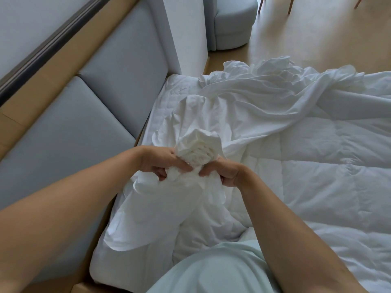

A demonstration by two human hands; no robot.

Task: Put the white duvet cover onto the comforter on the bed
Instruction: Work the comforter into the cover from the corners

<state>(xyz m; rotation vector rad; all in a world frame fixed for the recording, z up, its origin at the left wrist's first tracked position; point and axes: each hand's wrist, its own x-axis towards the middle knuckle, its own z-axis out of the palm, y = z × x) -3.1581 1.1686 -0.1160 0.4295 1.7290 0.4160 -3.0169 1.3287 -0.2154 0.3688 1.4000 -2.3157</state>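
1. Left hand (163, 163): fingers curled tight, gripping a bunched wad of white cloth, knuckles up.
2. Right hand (224, 171): same, fingers curled into the wad from the right side. The hands are close together with the wad between them.
3. The wad is part of the duvet cover (254, 96), held up above the bed (167, 98) at near-left centre. Can't tell if a comforter corner is inside it.
4. From the hands, the cover trails far and right in thin, wrinkled folds and ends in a crumpled heap at the far edge of the bed. More of it hangs below the hands toward the near left.
5. Comforter (328, 166): thick and quilted, lying flat over the right side of the bed, partly under the cover.
6. Padded grey-blue headboard (84, 123) runs along the left, just beside the bed.
7. Pale green shirt (211, 271) at the near edge, over the bedding.
8. Far side: wooden floor (306, 39), with a grey armchair (232, 22) well apart from the bed.
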